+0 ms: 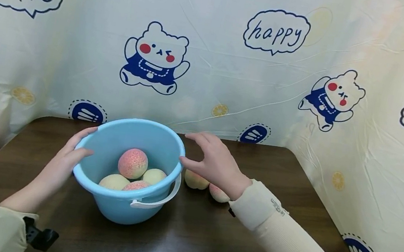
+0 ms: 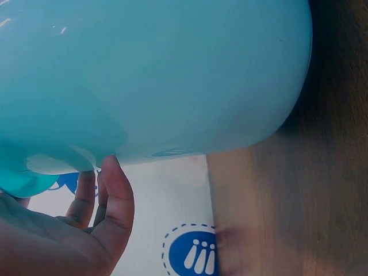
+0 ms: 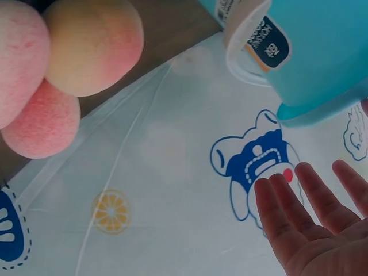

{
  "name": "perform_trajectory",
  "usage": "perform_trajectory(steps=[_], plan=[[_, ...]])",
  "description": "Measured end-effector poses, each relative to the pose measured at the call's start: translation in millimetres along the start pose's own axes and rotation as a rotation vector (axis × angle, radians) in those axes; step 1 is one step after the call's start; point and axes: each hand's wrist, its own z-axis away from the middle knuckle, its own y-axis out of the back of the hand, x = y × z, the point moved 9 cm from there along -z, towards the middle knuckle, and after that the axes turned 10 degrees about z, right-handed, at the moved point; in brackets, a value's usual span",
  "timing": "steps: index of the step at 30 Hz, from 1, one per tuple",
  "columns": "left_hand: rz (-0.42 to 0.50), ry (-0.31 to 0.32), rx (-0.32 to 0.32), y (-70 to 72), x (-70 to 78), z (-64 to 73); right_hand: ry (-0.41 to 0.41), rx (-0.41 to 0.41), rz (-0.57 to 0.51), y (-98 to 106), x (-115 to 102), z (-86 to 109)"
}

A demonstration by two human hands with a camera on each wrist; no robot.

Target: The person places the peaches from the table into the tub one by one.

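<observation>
A light blue bucket (image 2: 161,75) fills most of the upper left, its smooth wall seen close up with a few pale glints near the top corner. From the lower left comes the left hand (image 2: 63,236), its fingers (image 2: 119,201) bent and pointing up, their tips at the edge of the bucket's wall (how firmly they press is hard to tell). A brighter blue-green part of the bucket shows just above the palm. Below the bucket hangs a white sheet (image 2: 155,201) with a dark blue printed oval (image 2: 196,253) ringed by dashes. Brown table (image 2: 322,201) runs down the right side.
</observation>
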Motion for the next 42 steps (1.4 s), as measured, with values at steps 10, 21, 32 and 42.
perform_trajectory(steps=[10, 21, 32, 42], plan=[[-0.003, -0.005, 0.002, -0.3, 1.7, 0.9, -0.058, -0.01, -0.01, -3.5, 18.8, 7.7], [-0.002, 0.001, 0.004, -0.4, 1.1, 1.2, -0.111, -0.046, -0.007, -11.6, 35.4, 15.1], [0.005, -0.007, 0.005, -0.3, 2.2, 0.7, -0.188, -0.097, 0.013, -21.9, 51.5, 23.2], [0.004, -0.008, 0.003, 0.0, 0.4, 0.6, -0.177, -0.095, 0.054, -28.3, 59.9, 30.2]])
